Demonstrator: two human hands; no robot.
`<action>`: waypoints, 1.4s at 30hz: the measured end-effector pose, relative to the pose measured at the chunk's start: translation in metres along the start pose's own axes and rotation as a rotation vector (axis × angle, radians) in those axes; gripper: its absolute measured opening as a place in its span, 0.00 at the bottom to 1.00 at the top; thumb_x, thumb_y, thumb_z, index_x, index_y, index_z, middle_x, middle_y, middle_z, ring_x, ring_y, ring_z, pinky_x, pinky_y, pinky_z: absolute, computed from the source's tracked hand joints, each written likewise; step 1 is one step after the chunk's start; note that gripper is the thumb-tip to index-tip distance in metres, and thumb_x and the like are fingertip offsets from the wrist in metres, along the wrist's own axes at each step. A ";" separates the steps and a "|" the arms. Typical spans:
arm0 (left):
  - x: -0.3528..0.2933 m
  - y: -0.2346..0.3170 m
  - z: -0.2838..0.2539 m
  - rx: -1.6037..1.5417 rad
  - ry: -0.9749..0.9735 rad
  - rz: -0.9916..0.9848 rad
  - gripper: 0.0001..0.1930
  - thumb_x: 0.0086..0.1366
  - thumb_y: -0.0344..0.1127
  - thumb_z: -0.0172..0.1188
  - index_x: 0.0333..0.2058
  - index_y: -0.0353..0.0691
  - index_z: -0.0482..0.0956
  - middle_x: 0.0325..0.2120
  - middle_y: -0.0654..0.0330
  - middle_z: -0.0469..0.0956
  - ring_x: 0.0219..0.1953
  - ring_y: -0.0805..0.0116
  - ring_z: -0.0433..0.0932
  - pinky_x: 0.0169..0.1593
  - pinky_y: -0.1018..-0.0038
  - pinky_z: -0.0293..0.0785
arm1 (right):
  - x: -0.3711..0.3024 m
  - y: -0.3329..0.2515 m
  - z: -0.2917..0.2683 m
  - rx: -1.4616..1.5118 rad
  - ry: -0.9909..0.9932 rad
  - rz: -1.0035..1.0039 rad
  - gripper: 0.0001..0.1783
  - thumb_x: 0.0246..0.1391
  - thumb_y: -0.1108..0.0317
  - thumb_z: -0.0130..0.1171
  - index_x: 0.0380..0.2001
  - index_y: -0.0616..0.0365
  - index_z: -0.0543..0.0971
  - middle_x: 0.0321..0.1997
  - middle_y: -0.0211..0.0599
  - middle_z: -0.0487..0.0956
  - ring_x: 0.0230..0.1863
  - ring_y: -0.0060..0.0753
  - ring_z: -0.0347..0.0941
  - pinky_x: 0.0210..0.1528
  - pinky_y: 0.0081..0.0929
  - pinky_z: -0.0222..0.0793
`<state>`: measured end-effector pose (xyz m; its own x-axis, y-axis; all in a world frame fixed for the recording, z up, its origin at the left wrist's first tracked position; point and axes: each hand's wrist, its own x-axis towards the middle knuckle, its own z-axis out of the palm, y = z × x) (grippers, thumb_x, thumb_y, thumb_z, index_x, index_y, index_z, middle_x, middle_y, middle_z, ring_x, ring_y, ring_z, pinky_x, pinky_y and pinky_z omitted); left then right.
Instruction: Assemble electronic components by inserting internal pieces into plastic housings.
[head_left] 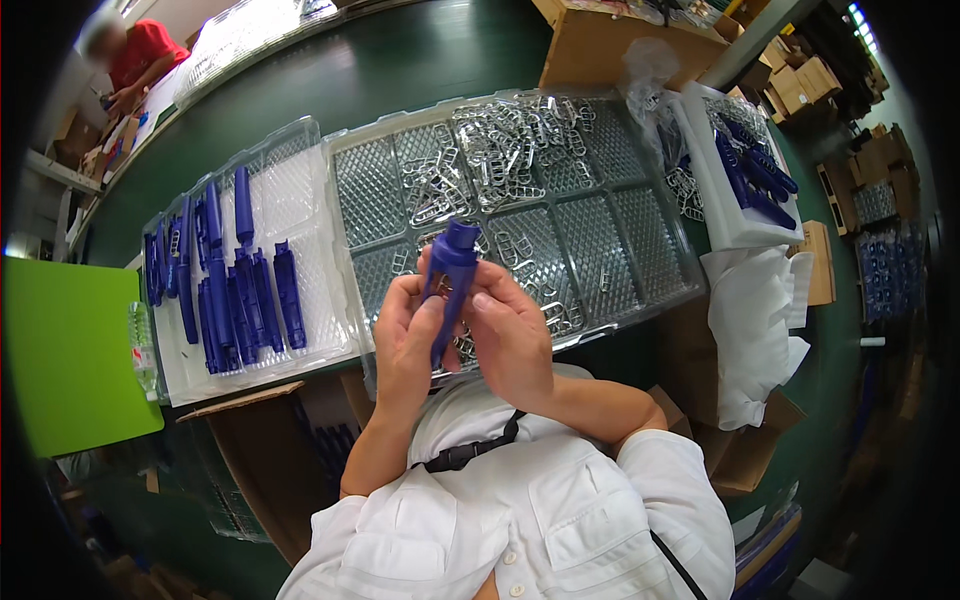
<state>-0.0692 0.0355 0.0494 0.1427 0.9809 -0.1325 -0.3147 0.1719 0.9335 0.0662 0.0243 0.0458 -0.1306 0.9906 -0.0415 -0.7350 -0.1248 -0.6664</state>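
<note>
A blue plastic tubular housing point(455, 262), with an opening in its side and a narrower collar on top, stands tilted between my hands. My left hand point(404, 335) is closed around its left side, the thumb near the opening. From the other side my right hand point(514, 340) grips it too, its thumb and fingers against the housing. Just beyond and beneath my hands lies a clear compartment tray point(377, 191) with many small bent metal clips point(500, 150) heaped in several of its sections. Whether a clip sits inside the housing I cannot tell.
To the left, another clear tray point(290, 180) carries rows of blue plastic parts point(245, 300), beside a green board point(70, 350) and a plastic bottle point(142, 345). A white foam box point(735, 200) with blue pieces stands at right. At the far left is a person in red point(140, 55).
</note>
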 end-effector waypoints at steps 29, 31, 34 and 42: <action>0.035 -0.016 0.103 0.652 -0.165 0.252 0.16 0.72 0.32 0.61 0.55 0.35 0.75 0.26 0.56 0.85 0.20 0.71 0.81 0.22 0.75 0.72 | -0.020 -0.125 -0.118 0.149 0.199 0.235 0.19 0.68 0.78 0.52 0.61 0.62 0.74 0.59 0.44 0.80 0.64 0.38 0.77 0.65 0.37 0.77; 0.029 -0.010 0.090 0.435 -0.126 0.122 0.16 0.77 0.37 0.56 0.55 0.34 0.74 0.27 0.57 0.83 0.18 0.77 0.77 0.19 0.80 0.69 | -0.005 -0.161 -0.126 -0.027 0.245 0.091 0.21 0.67 0.77 0.55 0.62 0.59 0.74 0.60 0.46 0.81 0.61 0.41 0.80 0.61 0.39 0.80; 0.024 -0.004 0.065 -0.091 -0.159 0.000 0.26 0.80 0.53 0.48 0.56 0.32 0.73 0.23 0.55 0.76 0.13 0.77 0.70 0.15 0.83 0.66 | 0.054 -0.240 -0.177 -0.657 0.392 -0.400 0.16 0.65 0.77 0.55 0.55 0.62 0.79 0.52 0.44 0.85 0.52 0.38 0.84 0.50 0.30 0.80; 0.005 -0.022 0.019 -0.284 -0.222 -0.099 0.31 0.77 0.54 0.55 0.63 0.30 0.68 0.37 0.54 0.77 0.15 0.82 0.67 0.18 0.86 0.62 | 0.147 -0.362 -0.310 -2.551 0.631 -0.845 0.21 0.61 0.66 0.63 0.55 0.64 0.81 0.49 0.51 0.86 0.45 0.43 0.86 0.52 0.33 0.79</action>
<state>-0.0433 0.0345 0.0346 0.3754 0.9200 -0.1129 -0.5323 0.3137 0.7863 0.5193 0.2330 0.0505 -0.0172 0.7506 0.6605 0.9649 -0.1606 0.2076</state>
